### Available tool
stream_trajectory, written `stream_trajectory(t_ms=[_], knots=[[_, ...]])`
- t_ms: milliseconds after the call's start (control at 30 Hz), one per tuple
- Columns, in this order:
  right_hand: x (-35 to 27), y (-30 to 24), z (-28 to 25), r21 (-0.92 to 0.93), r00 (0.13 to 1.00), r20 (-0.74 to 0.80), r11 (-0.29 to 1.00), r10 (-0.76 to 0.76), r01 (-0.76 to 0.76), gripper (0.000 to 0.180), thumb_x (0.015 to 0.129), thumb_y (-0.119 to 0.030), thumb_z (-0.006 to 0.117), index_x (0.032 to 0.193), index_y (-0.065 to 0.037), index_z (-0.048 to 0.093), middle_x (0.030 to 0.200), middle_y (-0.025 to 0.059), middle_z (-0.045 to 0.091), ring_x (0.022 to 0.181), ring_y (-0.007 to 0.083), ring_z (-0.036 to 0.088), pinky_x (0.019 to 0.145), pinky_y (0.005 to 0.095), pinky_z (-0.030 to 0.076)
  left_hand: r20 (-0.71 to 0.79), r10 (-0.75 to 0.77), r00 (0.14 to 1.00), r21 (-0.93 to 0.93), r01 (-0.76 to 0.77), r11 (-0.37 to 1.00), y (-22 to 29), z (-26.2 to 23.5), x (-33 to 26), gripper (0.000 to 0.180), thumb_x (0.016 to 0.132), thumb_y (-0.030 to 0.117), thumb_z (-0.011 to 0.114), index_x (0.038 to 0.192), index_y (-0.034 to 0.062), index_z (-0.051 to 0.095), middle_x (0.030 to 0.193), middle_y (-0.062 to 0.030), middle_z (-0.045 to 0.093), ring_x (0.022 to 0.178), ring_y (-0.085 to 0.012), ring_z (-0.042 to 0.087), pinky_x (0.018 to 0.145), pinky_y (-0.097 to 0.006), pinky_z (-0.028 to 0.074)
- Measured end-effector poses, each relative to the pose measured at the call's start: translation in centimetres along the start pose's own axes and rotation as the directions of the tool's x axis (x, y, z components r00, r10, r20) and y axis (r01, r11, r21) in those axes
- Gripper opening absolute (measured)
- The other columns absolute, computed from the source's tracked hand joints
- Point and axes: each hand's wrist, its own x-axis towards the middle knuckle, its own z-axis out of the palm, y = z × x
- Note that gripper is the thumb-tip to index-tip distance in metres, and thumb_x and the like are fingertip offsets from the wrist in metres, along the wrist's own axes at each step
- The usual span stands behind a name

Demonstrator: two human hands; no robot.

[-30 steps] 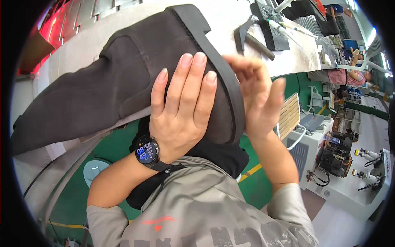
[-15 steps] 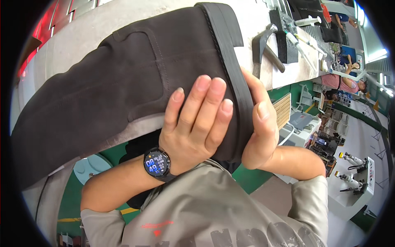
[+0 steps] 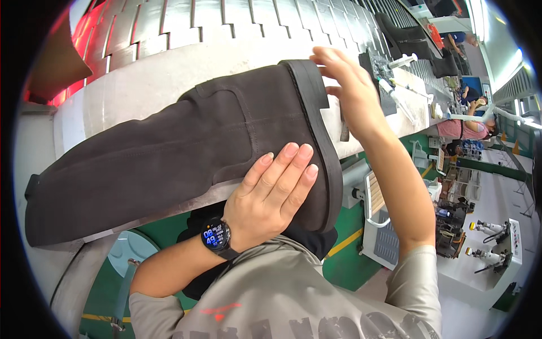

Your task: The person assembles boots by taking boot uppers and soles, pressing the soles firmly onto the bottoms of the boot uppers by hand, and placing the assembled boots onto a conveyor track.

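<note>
A dark brown tall boot [image 3: 169,135] lies on its side on the bench. Its shaft stretches left, its black sole [image 3: 326,152] faces right, and the heel is at the far end. My left hand [image 3: 265,192] is flat on the upper near the toe, fingers straight and together. Beside the heel is my right hand [image 3: 355,93], fingers stretched out and slightly apart; nothing shows in its grasp, and I cannot tell whether the thumb touches the heel. The hammer is mostly hidden behind this hand.
Syringe-like dispensers [image 3: 400,101] and a black block [image 3: 377,85] sit beyond my right hand. A slatted metal conveyor [image 3: 226,22] runs behind the pale bench [image 3: 113,107]. A light blue stool [image 3: 132,251] stands below. Other people, including one in pink [image 3: 460,129], are far right.
My right hand has left the sole near the toe and moved up and away to the heel. The boot sits farther from me relative to the view, with my left hand still on it.
</note>
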Motion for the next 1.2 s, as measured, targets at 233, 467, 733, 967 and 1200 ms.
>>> stream_trajectory(t_ms=[233,467,733,967,1200], knots=[[-0.5,-1.8,1.2,-0.055,0.969,0.227,0.995,0.091,-0.081,0.054,0.100,-0.045,0.075,0.124,0.002,0.068,0.102,0.0150,0.074,0.094,0.0214,0.069,0.091,0.0366,0.055,0.135,0.047,0.990,-0.001,-0.047,0.999,-0.7,-3.5,0.1,0.077,0.083,0.010,0.078,0.155,0.0028,0.054,0.162,-0.0223,0.054,0.154,-0.0380,0.049,0.128,-0.058,0.034],[-5.9,-6.8,0.3,0.180,0.919,0.140,0.922,-0.368,0.342,0.053,0.098,-0.026,0.083,0.136,0.001,0.058,0.109,0.0101,0.070,0.099,0.0150,0.066,0.089,0.0325,0.055,-0.063,-0.154,0.986,0.177,0.163,0.971,-5.0,-12.5,7.7,0.126,0.053,0.047,0.103,0.157,0.0006,0.048,0.152,-0.0229,0.059,0.140,-0.0434,0.057,0.121,-0.055,0.041],[-6.1,-7.8,-5.8,0.619,0.816,-0.032,0.630,-0.577,0.469,0.045,0.104,-0.032,0.070,0.132,0.003,0.065,0.125,0.0141,0.072,0.115,0.0176,0.067,0.103,0.0350,0.053,-0.115,0.189,0.975,0.452,-0.118,0.884,3.3,-15.9,15.3,0.072,0.060,0.053,0.094,0.105,0.0038,0.068,0.097,-0.0103,0.063,0.089,-0.0339,0.061,0.077,-0.046,0.047],[-6.1,-5.1,-7.8,0.705,0.839,-0.086,0.562,-0.537,0.432,0.044,0.104,-0.032,0.071,0.131,0.002,0.065,0.128,0.0170,0.073,0.117,0.0202,0.068,0.105,0.0376,0.054,-0.076,0.266,0.961,0.478,-0.199,0.856,5.0,-14.0,17.0,0.074,0.066,0.060,0.090,0.107,0.0018,0.069,0.097,-0.0114,0.063,0.085,-0.0349,0.060,0.076,-0.047,0.049],[-6.0,-4.7,-8.1,0.744,0.877,-0.096,0.552,-0.471,0.378,0.049,0.101,-0.031,0.071,0.139,0.000,0.064,0.127,0.0181,0.073,0.118,0.0220,0.069,0.106,0.0388,0.055,-0.031,0.245,0.969,0.491,-0.199,0.848,5.2,-13.6,17.7,0.075,0.067,0.061,0.091,0.107,0.0012,0.068,0.097,-0.0128,0.063,0.085,-0.0361,0.060,0.074,-0.048,0.049]])
